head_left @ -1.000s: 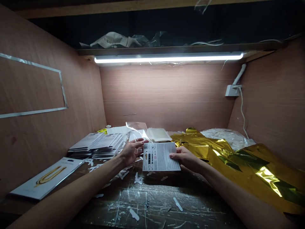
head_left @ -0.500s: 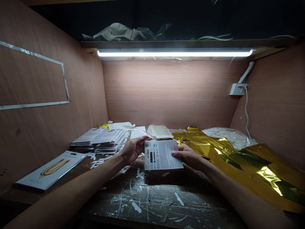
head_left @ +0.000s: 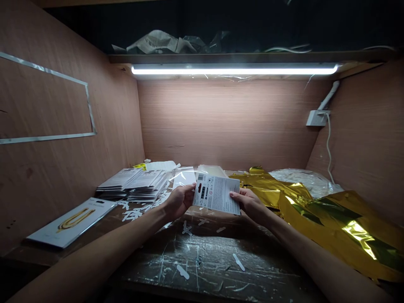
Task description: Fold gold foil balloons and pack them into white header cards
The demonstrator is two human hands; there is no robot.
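Note:
A printed white packaging card, covered in small text and with a hang hole near its left end, is held tilted above the bench. My right hand pinches its right end, thumb on top. My left hand is closed at the card's left end, on what looks like a clear plastic bag; its thin film shows mainly as glare, and I cannot tell how far the card is inside it. Left of my arm lies a bagged card with a picture of a gold letter U balloon.
Stacks of white cards stand at back left. White paper scraps are strewn over the dark bench. Gold foil balloons spread over the right side, before clear plastic. A stack of clear bags lies behind the card.
The card has risen slightly and turned, its right end lower. My left hand has moved down to the card's left end, and the view has shifted a little.

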